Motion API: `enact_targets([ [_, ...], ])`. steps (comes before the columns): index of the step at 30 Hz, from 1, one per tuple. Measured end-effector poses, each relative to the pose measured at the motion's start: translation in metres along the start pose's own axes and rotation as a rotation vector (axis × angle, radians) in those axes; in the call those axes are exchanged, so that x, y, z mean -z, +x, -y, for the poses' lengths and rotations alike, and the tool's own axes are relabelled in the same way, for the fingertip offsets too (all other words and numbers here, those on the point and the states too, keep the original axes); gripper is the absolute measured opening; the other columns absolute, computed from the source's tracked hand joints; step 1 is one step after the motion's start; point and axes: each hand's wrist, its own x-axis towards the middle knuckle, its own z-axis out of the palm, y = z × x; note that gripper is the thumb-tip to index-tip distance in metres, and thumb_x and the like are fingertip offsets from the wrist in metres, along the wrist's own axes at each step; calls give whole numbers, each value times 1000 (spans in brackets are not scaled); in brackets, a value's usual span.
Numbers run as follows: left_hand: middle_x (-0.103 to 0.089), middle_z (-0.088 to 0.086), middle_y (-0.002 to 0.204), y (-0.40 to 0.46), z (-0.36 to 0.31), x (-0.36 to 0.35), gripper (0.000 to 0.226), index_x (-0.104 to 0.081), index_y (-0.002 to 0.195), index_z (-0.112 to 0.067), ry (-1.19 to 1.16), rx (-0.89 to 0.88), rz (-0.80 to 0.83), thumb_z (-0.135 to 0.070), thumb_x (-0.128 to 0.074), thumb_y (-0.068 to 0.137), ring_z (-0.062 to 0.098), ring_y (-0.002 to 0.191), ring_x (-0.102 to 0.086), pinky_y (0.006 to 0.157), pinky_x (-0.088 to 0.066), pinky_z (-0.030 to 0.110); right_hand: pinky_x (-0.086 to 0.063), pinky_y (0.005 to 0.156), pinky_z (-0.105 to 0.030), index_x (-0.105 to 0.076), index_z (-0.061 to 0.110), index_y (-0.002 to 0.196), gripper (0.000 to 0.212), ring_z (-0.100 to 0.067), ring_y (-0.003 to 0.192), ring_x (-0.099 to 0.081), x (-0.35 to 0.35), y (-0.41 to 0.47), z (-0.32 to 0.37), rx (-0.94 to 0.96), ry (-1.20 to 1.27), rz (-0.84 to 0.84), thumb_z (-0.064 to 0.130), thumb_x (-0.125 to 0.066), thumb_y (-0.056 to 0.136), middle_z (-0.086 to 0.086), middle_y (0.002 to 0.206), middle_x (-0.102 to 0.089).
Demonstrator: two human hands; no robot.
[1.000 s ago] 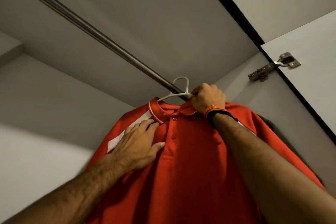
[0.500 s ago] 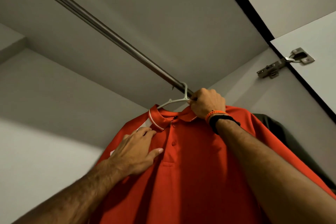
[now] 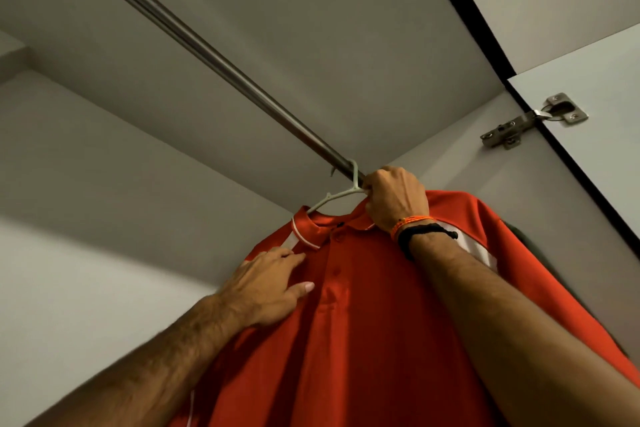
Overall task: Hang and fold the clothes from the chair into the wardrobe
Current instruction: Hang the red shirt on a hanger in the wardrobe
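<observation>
A red polo shirt [image 3: 363, 322] with white trim hangs on a white plastic hanger [image 3: 332, 197]. The hanger's hook sits over the metal wardrobe rail [image 3: 207, 52]. My right hand [image 3: 394, 198] grips the hanger at its neck, just under the rail, with the collar beneath it. My left hand [image 3: 270, 288] lies flat with straight fingers on the shirt's left shoulder and chest. The rest of the hanger is hidden inside the shirt.
A dark garment [image 3: 526, 239] hangs behind the red shirt at the right. The wardrobe's side wall carries a metal hinge [image 3: 530, 121] and the open door [image 3: 609, 107] at the right. The wardrobe ceiling is close above the rail.
The hanger's hook has gone from beside the rail to over it. My right hand rose with it. My left hand stayed flat on the shirt.
</observation>
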Motion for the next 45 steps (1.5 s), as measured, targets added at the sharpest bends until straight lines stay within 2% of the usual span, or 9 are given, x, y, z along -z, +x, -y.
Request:
enact_targets([
  [7,-32,0,157,4,-20,-6,70,-24,155,-20,-28,-48,102,-55,-44,97,17,143,-31,116,-30,47,-44,88,-44,-69,15,110,21,-26,94,-58,-2,-7,-16,29,-38,41,16,-52,98,-7,103,-62],
  [16,-30,1,158,6,-29,-6,78,-21,155,-18,-34,2,178,-63,-42,94,19,144,-30,116,-32,46,-40,90,-40,-63,13,124,29,-26,106,-51,9,-11,-17,87,-30,130,15,-44,102,-8,114,-57],
  [21,-32,-1,157,-7,-38,2,78,-24,154,-21,-62,24,129,-66,-40,92,20,144,-31,115,-32,48,-32,104,-41,-56,17,132,39,-27,124,-43,18,-28,-13,149,-47,112,37,-46,99,-7,134,-51],
  [25,-24,1,161,-29,-47,9,77,-19,156,-21,-72,91,18,-63,-40,95,22,145,-29,116,-31,48,-29,108,-40,-54,17,135,47,-27,129,-41,29,-51,-2,194,-7,55,42,-48,97,-7,141,-49],
  [28,-21,3,162,-51,-55,14,77,-19,156,-20,-65,128,-29,-61,-42,95,22,147,-25,118,-29,47,-33,103,-39,-54,16,135,48,-27,126,-43,38,-66,9,185,80,62,41,-51,94,-7,137,-51],
  [31,-27,2,160,-69,-60,20,76,-25,154,-18,-90,143,-74,-61,-44,94,21,144,-31,115,-32,44,-38,97,-41,-56,15,132,46,-27,122,-45,48,-81,19,142,184,94,38,-55,92,-6,132,-53],
  [37,-34,7,156,-114,-78,36,74,-31,151,-14,-211,162,-85,-57,-49,93,24,142,-34,116,-30,38,-45,96,-45,-65,9,117,39,-31,112,-53,96,-125,29,41,343,145,33,-64,86,-10,116,-60],
  [40,-41,11,151,-147,-93,43,69,-37,148,-12,-325,155,-73,-51,-55,93,26,139,-39,113,-30,33,-45,97,-40,-64,10,117,38,-31,112,-54,131,-161,31,-5,330,206,33,-66,86,-10,117,-60],
  [45,-52,11,140,-218,-128,44,65,-47,141,-16,-539,117,6,-54,-59,89,26,123,-56,105,-43,38,-47,89,-38,-67,10,109,33,-29,98,-59,206,-237,29,-64,266,282,32,-68,84,-8,107,-62],
])
